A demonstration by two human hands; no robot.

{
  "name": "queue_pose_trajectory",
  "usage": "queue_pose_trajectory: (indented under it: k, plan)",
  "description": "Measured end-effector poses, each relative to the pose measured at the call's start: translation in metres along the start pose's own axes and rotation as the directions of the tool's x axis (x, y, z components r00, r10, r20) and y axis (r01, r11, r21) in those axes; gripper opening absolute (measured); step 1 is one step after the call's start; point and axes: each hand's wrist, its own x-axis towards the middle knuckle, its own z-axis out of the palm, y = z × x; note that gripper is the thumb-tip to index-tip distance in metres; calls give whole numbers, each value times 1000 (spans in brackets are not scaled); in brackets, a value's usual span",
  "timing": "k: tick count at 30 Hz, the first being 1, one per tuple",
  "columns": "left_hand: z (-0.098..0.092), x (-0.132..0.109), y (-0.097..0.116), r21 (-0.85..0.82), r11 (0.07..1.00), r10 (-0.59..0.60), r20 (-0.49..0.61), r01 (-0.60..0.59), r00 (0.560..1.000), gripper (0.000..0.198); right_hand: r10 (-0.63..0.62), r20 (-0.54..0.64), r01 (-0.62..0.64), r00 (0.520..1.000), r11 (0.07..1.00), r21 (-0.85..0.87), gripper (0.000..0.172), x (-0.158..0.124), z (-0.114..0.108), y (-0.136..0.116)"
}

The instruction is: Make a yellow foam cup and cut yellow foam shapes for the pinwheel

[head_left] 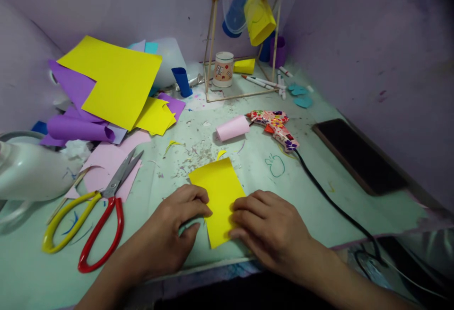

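A small yellow paper rectangle (220, 191) lies on the pale green table (319, 158) near its front edge. My left hand (173, 229) rests at the paper's left edge, fingers curled and pressing down on it. My right hand (269, 229) presses the paper's right lower part, fingers together and bent. Both hands touch the paper; neither lifts it.
Scissors (92, 220) with a yellow and a red handle lie left of my hands on pink paper. A pink paper roll (232, 128) and a flowered glue gun (276, 128) with black cord sit beyond. Yellow and purple sheets (113, 78) pile at left. A dark phone (358, 156) lies right; a stick frame (241, 40) stands behind.
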Motion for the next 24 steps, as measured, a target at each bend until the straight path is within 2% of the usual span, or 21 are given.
queue_pose_trajectory:
  k: [3,6,12,17,19,21,24]
  plan:
    - [1,-3,4,22,1000,13,37,-14,999,38,6,83,-7,997,1000,6,28,1,-4,1]
    - [3,-4,5,48,999,25,26,-27,999,38,-11,90,12,996,1000,-6,18,2,-5,2]
    - [7,1,2,21,999,30,-101,-28,994,8,3,4,-3,1000,999,51,20,4,-3,3]
    - [13,5,4,67,995,-60,-230,77,971,10,83,-93,-76,992,995,71,18,4,1,4]
    - [17,6,5,89,987,-105,-279,135,955,18,40,-119,-39,992,999,14,30,5,2,6]
    - [20,7,5,94,981,-128,-327,167,936,22,-52,-80,45,995,995,-85,37,7,1,7]
    - [22,7,4,108,991,-34,-387,82,921,16,-115,23,117,993,983,-144,36,11,-1,8]
